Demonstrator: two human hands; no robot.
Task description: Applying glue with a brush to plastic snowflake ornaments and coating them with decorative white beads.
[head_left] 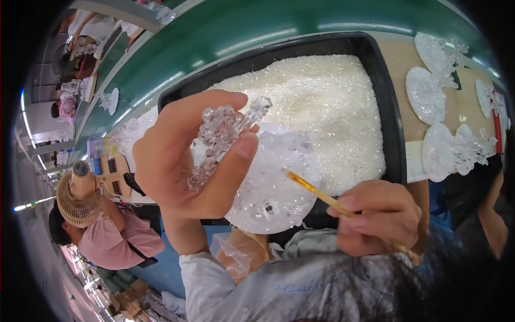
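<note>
My left hand (171, 150) is closed round a clear plastic ornament (219, 129), its thumb and fingers pressing on the knobbly transparent shape. Just below and beside it is a round whitish disc (279, 188) sprinkled with glittering bits and marked by a small dark spot; it looks like the ornament's base, though the join is hidden. Between the fingers of my right hand (382, 214) is a thin paintbrush (322, 196) with a golden ferrule. The brush's pale tip points left over the disc; whether it touches cannot be made out.
A black tray (396, 118) of white glittering flakes (335, 102) sits behind my hands on a green-topped table (257, 37). Several similar disc ornaments (425, 95) stand on brown board at the right. A beige fan (78, 198) and a person in pink (120, 241) are at the left.
</note>
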